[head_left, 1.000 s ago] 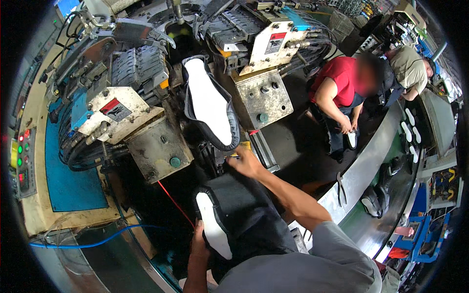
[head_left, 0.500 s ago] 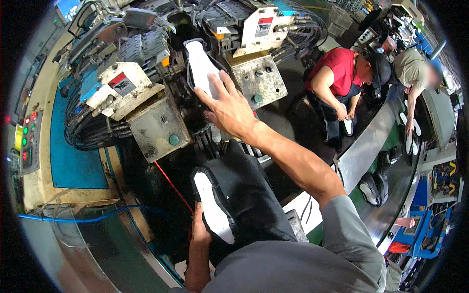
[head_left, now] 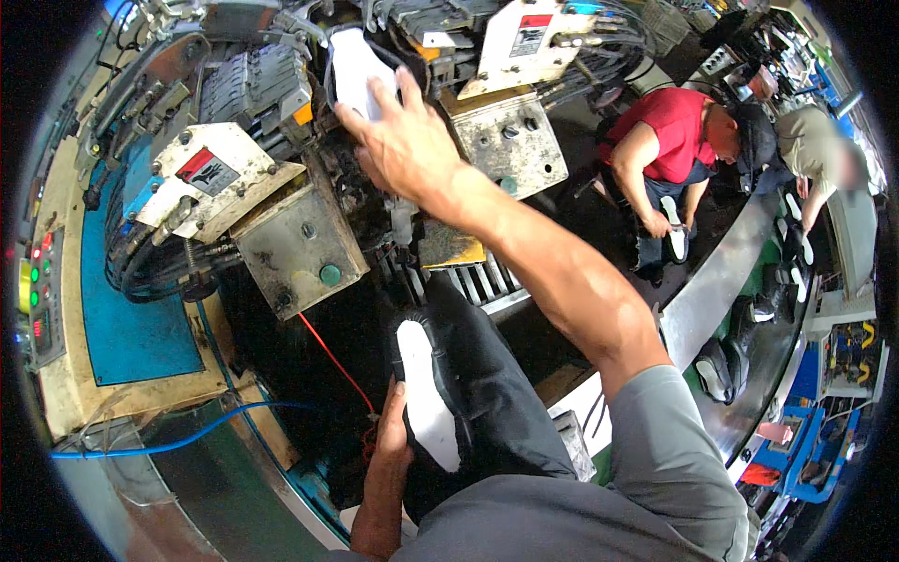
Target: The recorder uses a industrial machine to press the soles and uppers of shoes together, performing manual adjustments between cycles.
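Held low over my dark trousers is a black shoe upper with a white insole board (head_left: 429, 398), its underside facing up. My left hand (head_left: 391, 433) is closed round its side; the fingers beneath are hidden. Further ahead, another shoe upper with a white underside (head_left: 359, 64) sits bottom-up between the clamps of a machine (head_left: 253, 89). My right hand (head_left: 407, 145) lies over the near end of that upper. Its fingers are spread on the white surface, and its palm hides the end below.
Metal boxes with green buttons (head_left: 304, 248) flank the machine's middle. A control panel (head_left: 42, 290) stands at far left, beside a blue hose (head_left: 178, 421). On the right, a co-worker in red (head_left: 660, 140) handles a shoe near a curved conveyor (head_left: 712, 281) carrying several shoes.
The view has shifted, so the machine appears higher and further left. My right hand stays on the upper in the machine. My left hand's upper now looks more upright.
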### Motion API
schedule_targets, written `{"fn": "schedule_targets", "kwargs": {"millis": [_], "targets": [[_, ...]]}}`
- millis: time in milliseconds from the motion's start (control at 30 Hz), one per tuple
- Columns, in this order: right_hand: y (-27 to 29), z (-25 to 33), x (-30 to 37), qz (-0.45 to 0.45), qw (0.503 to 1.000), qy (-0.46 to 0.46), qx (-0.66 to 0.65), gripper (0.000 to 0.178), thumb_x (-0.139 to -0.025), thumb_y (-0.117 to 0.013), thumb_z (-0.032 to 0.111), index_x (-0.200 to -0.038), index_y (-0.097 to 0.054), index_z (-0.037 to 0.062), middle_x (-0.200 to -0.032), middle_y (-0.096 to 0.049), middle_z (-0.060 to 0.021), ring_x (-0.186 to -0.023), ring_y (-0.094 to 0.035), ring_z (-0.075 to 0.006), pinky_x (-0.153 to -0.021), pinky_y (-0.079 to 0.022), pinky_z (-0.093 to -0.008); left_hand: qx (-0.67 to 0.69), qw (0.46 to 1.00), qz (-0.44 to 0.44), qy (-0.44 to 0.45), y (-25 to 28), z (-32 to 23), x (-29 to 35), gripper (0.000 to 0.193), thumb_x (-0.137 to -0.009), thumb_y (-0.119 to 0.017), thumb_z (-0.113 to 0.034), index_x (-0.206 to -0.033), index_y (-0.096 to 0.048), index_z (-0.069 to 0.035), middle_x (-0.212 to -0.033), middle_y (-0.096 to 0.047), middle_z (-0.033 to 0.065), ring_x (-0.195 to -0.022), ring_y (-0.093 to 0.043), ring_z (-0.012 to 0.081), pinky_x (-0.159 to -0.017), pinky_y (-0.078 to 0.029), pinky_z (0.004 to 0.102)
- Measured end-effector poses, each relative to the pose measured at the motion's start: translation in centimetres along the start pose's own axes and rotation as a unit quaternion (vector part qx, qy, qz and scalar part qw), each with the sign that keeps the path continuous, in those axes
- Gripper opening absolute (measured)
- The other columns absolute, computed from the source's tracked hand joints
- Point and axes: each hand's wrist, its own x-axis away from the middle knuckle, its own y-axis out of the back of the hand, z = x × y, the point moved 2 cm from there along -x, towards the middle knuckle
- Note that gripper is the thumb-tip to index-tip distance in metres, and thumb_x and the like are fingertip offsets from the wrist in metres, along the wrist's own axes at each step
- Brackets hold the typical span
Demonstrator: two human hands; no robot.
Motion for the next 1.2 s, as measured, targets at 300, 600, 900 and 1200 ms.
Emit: {"fn": "schedule_targets", "kwargs": {"millis": [300, 600, 900, 1200], "targets": [[-0.1, -1.8, -5.1, -0.039, 0.999, 0.026, -0.025, 0.066, -0.093, -0.077, 0.027, -0.156, -0.057, 0.0183, -0.145, -0.058, -0.0282, -0.137, -0.051, -0.0568, -0.118, -0.045, -0.0609, -0.075, 0.995, -0.023, 0.064, -1.2, -2.1, -4.9, 0.072, -0.113, -0.052, -0.045, -0.173, -0.032, -0.009, -0.169, -0.045, 0.0161, -0.15, -0.047, 0.0314, -0.125, -0.036, 0.0461], [1.1, 0.2, -6.4, 0.02, 0.999, -0.028, 0.005, 0.068, -0.091, -0.076, 0.024, -0.156, -0.057, 0.0204, -0.153, -0.051, -0.0298, -0.142, -0.047, -0.061, -0.117, -0.049, -0.0647, -0.093, 0.994, -0.046, 0.043, -2.5, -2.6, -3.9, 0.068, -0.112, -0.051, -0.058, -0.155, -0.055, -0.005, -0.148, -0.063, 0.0109, -0.133, -0.058, 0.0256, -0.116, -0.043, 0.0399], [2.3, 0.8, 14.6, 0.029, 0.946, -0.112, -0.303, 0.07, -0.104, -0.067, 0.048, -0.164, -0.048, 0.0173, -0.151, -0.056, -0.0278, -0.139, -0.056, -0.0459, -0.117, -0.05, -0.052, -0.008, 0.994, 0.055, -0.094, -2.0, -6.2, -1.4, 0.063, -0.114, -0.047, -0.051, -0.151, -0.056, -0.001, -0.132, -0.072, 0.0198, -0.116, -0.075, 0.0302, -0.1, -0.062, 0.0433], [4.4, 14.8, 35.3, 0.134, 0.531, -0.36, -0.756, 0.085, -0.115, -0.045, 0.059, -0.171, -0.027, -0.0015, -0.17, -0.042, -0.0201, -0.155, -0.042, -0.0298, -0.13, -0.029, -0.0383, -0.023, 0.968, 0.157, -0.195, -3.2, -2.4, 3.9, 0.083, -0.104, -0.069, -0.042, -0.17, -0.029, -0.009, -0.158, -0.05, 0.0171, -0.144, -0.053, 0.0306, -0.119, -0.046, 0.0457]]}}
